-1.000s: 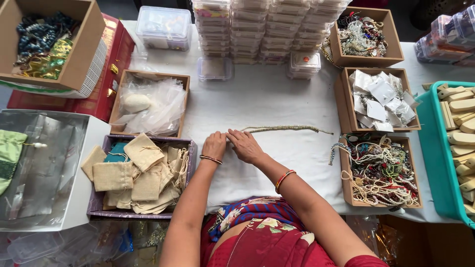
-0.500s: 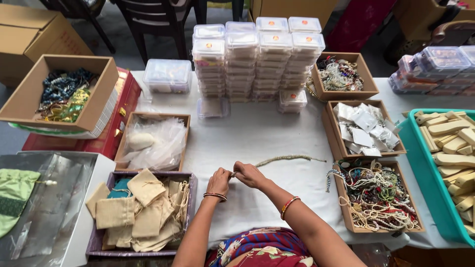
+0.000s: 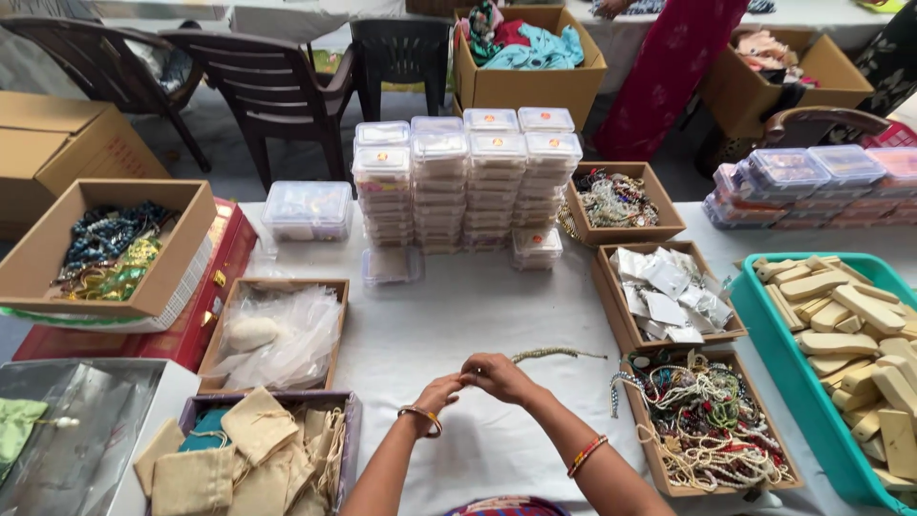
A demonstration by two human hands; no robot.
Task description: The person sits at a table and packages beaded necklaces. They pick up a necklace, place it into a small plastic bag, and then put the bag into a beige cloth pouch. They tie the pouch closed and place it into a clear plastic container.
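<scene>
Meeting over the white desk, the left hand and right hand come together near the front edge, fingertips touching at the centre. Both sets of fingers are narrow, pinched on one end of a beaded string. From that pinch the string runs away to the right, its free end lying flat on the cloth and tapering to a thin tail just short of the box of white tags at the right edge. So the string sits partly inside the fingers and partly beyond them, on the right hand's side.

Bangles ring both wrists. Just right of the right forearm sits a cardboard box of tangled necklaces, close to the front right corner, and past it a teal tray of cream bars. On the left hand's side, a box of crumpled clear bags lies near, with a box of tan cloth pouches at the front edge. Stacks of clear plastic boxes stand along the far edge, well apart from the hands.
</scene>
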